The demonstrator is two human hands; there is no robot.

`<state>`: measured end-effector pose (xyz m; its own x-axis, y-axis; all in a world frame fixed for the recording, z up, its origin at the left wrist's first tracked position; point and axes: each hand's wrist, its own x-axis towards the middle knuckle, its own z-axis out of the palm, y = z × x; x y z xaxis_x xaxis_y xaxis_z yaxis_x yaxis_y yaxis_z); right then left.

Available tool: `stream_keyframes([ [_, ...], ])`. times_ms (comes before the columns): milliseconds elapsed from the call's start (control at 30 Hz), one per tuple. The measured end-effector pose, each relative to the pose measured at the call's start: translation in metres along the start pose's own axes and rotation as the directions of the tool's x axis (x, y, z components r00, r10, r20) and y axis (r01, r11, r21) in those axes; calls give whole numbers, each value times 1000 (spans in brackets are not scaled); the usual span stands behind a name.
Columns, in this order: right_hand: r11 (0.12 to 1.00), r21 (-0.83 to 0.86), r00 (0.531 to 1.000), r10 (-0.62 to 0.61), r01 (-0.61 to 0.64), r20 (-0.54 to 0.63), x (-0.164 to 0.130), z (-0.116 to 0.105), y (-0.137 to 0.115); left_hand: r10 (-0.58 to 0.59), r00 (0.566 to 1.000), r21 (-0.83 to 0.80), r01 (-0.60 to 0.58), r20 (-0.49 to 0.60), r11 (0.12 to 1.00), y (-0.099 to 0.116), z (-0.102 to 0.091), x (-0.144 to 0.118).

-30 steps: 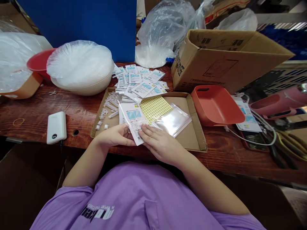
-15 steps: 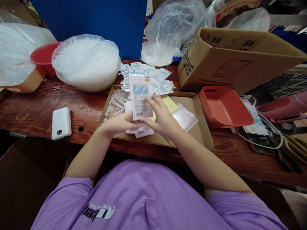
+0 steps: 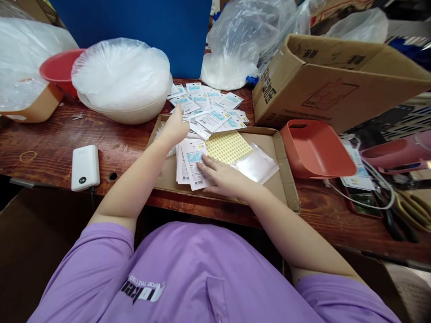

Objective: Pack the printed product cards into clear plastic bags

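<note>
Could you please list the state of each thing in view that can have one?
Left hand: reaching out over the loose packets, holding nothing visible.
Right hand: flat, pressing on the packet stack.
Cardboard tray: open, flat on the table.
Carton: on its side.
Orange bin: empty.
White bowl: covered with plastic.

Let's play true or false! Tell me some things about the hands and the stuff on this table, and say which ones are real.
1. The right hand rests on a packet in the flat cardboard tray. True.
2. The left hand holds the white power bank. False: it reaches toward the pile of packets; the power bank lies apart on the table.
3. A yellow dotted sheet lies in the tray. True.
4. The red scoop bin is full of packets. False: it looks empty.
</note>
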<state>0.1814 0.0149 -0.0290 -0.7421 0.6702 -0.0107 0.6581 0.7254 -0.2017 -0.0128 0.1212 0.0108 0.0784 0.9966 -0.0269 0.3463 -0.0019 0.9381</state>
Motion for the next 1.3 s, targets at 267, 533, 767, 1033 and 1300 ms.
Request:
stream_keyframes([
  [267,994,25,993,-111,110,42,6,-3,15,88,992,385,-117,92,916,-21,-5,-64],
  [533,996,42,997,-81,81,-9,-4,-8,8,124,986,514,-164,112,842,-25,-4,-76],
  [767,991,-74,687,21,-108,-726,-99,-1,6,279,953,541,-298,120,787,8,29,-60],
  [1033,986,-99,790,46,-134,-611,-163,28,-31,-206,805,752,-383,556,536,60,148,-21],
  [1300,923,-126,758,215,-364,-615,-164,32,-29,-324,783,803,-342,531,489,54,180,2],
])
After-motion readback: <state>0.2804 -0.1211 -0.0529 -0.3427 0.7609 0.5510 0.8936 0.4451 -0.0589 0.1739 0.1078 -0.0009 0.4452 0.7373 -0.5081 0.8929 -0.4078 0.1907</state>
